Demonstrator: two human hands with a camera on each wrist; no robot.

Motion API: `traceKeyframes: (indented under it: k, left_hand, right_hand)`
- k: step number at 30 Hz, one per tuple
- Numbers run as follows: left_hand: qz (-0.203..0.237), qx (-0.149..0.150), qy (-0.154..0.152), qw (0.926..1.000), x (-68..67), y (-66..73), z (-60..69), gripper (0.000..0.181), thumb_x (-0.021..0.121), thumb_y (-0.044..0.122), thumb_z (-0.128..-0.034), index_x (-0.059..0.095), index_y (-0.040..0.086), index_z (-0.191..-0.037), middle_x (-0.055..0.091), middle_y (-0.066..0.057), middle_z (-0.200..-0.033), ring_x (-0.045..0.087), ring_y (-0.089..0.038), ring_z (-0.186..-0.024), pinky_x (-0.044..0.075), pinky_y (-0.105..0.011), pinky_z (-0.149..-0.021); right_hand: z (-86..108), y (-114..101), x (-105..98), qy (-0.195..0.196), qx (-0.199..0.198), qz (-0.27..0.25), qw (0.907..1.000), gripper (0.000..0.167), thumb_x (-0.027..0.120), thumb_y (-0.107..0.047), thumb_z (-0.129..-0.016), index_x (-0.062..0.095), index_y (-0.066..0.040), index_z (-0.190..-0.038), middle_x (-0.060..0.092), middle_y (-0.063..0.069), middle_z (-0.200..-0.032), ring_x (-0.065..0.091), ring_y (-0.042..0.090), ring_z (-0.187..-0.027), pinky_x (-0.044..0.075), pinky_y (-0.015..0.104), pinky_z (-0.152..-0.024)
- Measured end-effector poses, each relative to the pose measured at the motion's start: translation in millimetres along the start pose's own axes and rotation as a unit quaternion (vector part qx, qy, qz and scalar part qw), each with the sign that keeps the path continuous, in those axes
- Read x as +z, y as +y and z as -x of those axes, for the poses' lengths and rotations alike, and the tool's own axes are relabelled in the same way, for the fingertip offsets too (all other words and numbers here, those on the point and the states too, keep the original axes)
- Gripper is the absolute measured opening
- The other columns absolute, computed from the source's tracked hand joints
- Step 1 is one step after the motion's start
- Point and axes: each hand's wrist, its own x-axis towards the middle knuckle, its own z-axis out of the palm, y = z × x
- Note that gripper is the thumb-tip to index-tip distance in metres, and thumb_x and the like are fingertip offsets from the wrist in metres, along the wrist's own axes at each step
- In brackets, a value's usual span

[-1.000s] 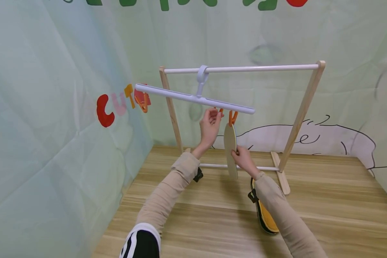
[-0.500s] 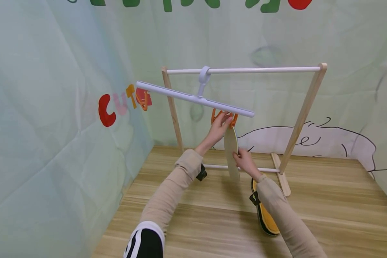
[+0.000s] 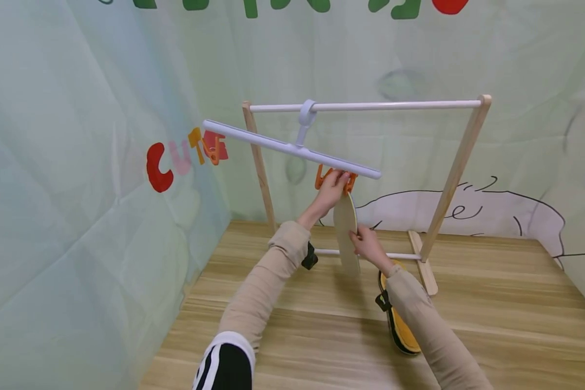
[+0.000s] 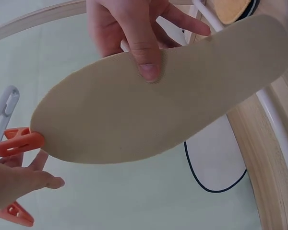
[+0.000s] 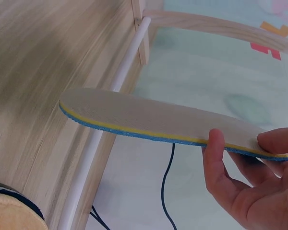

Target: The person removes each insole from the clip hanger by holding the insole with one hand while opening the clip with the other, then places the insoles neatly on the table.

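A beige insole (image 3: 347, 233) hangs upright below a white hanger (image 3: 273, 143), with yellow and blue layers along its edge in the right wrist view. At its upper end bites an orange clip (image 3: 352, 184), which also shows as an orange clip (image 4: 21, 143) in the left wrist view. My left hand (image 3: 331, 189) holds that clip just under the hanger bar; part of its grip is hidden. My right hand (image 3: 369, 245) pinches the insole by its side edge, with the thumb (image 4: 149, 67) flat on the beige face.
The hanger tilts down to the right on a rack with a white top rod (image 3: 395, 105) and wooden posts (image 3: 455, 179). More orange clips hang on the hanger, including one clip (image 3: 212, 151) at its left end. A yellow slipper (image 3: 405, 327) lies on the wood-grain surface (image 3: 322, 336).
My left hand has moved right along the hanger, from the neighbouring clip to the clip on the insole. The hanger's right end has dipped slightly. My right hand keeps its pinch.
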Motion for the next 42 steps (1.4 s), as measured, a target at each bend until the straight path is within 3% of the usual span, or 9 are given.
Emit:
traceKeyframes:
  k: [1, 2, 4, 9, 14, 18, 22, 35, 42]
  left_hand:
    - [0.001, 0.000, 0.002, 1.0000, 0.4, 2.4, 0.8, 0.034, 0.038, 0.026, -0.0944, 0.054, 0.006, -0.117, 0.057, -0.006, -0.100, 0.047, -0.010, -0.082, 0.040, -0.021, -0.072]
    - [-0.003, -0.018, 0.005, 0.9998, 0.5, 16.0, 7.3, 0.032, 0.037, 0.018, -0.0954, 0.054, 0.001, -0.116, 0.056, -0.011, -0.097, 0.046, -0.012, -0.078, 0.040, -0.022, -0.070]
    - [-0.003, -0.022, 0.006, 0.9997, -0.1, 29.3, 14.2, 0.031, 0.036, 0.013, -0.0959, 0.054, -0.004, -0.114, 0.053, -0.014, -0.091, 0.039, -0.012, -0.069, 0.035, -0.019, -0.062]
    - [0.003, -0.030, -0.013, 0.9995, -3.8, 49.3, 23.3, 0.032, 0.034, 0.009, -0.0962, 0.052, -0.008, -0.115, 0.055, -0.024, -0.103, 0.036, -0.012, -0.068, 0.030, -0.015, -0.060]
    - [0.009, -0.029, -0.023, 0.9993, -2.6, 37.8, 14.3, 0.032, 0.034, 0.010, -0.0959, 0.054, -0.007, -0.115, 0.057, -0.025, -0.110, 0.048, -0.014, -0.078, 0.036, -0.014, -0.065]
    - [0.032, -0.031, -0.012, 0.9989, -0.7, 29.7, 10.4, 0.031, 0.035, 0.010, -0.0955, 0.054, -0.007, -0.114, 0.059, -0.026, -0.109, 0.059, -0.026, -0.092, 0.045, -0.018, -0.073]
    - [0.061, -0.041, -0.007, 0.9973, 0.6, 29.4, 11.4, 0.032, 0.036, 0.010, -0.0954, 0.053, -0.008, -0.116, 0.059, -0.027, -0.109, 0.059, -0.036, -0.099, 0.050, -0.023, -0.075]
    - [0.094, -0.062, 0.015, 0.9935, 4.6, 28.7, 12.2, 0.031, 0.038, 0.009, -0.0948, 0.052, -0.009, -0.115, 0.058, -0.030, -0.110, 0.059, -0.038, -0.097, 0.052, -0.027, -0.074]
    - [0.102, -0.055, 0.014, 0.9931, 5.6, 30.4, 11.5, 0.032, 0.037, 0.009, -0.0949, 0.052, -0.010, -0.116, 0.058, -0.030, -0.109, 0.058, -0.038, -0.099, 0.051, -0.033, -0.081]
  right_hand:
    - [0.2, 0, 0, -0.002, 0.000, 0.000, 1.0000, 0.029, 0.044, -0.007, -0.091, 0.050, 0.010, -0.114, 0.057, 0.033, -0.107, 0.062, 0.032, -0.064, 0.047, 0.024, -0.047]
    - [0.5, 0, 0, -0.003, 0.001, -0.001, 1.0000, 0.029, 0.044, -0.007, -0.091, 0.050, 0.010, -0.114, 0.057, 0.034, -0.107, 0.062, 0.033, -0.064, 0.047, 0.025, -0.047]
    - [1.2, 0, 1, -0.006, 0.001, -0.002, 1.0000, 0.029, 0.044, -0.007, -0.091, 0.049, 0.010, -0.115, 0.056, 0.034, -0.107, 0.062, 0.034, -0.067, 0.047, 0.025, -0.048]
    - [2.6, -1, 0, -0.016, -0.001, -0.007, 0.9998, 0.030, 0.043, -0.006, -0.092, 0.047, 0.011, -0.116, 0.055, 0.035, -0.109, 0.062, 0.038, -0.079, 0.048, 0.026, -0.049]
    - [2.5, 0, -1, -0.018, 0.009, -0.013, 0.9997, 0.030, 0.043, -0.006, -0.092, 0.047, 0.011, -0.117, 0.054, 0.035, -0.111, 0.060, 0.040, -0.089, 0.050, 0.027, -0.051]
    - [2.4, 1, 1, -0.015, 0.013, -0.008, 0.9998, 0.028, 0.044, -0.005, -0.091, 0.049, 0.011, -0.114, 0.055, 0.034, -0.110, 0.061, 0.040, -0.089, 0.051, 0.028, -0.051]
    - [2.7, 1, 2, -0.013, 0.012, -0.008, 0.9998, 0.026, 0.045, -0.005, -0.091, 0.050, 0.011, -0.112, 0.054, 0.034, -0.110, 0.060, 0.040, -0.092, 0.051, 0.028, -0.051]
    - [9.4, 3, 8, -0.026, 0.014, -0.007, 0.9995, 0.029, 0.044, -0.004, -0.090, 0.049, 0.012, -0.115, 0.056, 0.034, -0.109, 0.062, 0.035, -0.075, 0.049, 0.027, -0.049]
    - [14.6, 7, 14, -0.039, 0.025, -0.028, 0.9985, 0.031, 0.043, -0.003, -0.091, 0.047, 0.010, -0.119, 0.055, 0.033, -0.110, 0.061, 0.037, -0.087, 0.051, 0.031, -0.053]
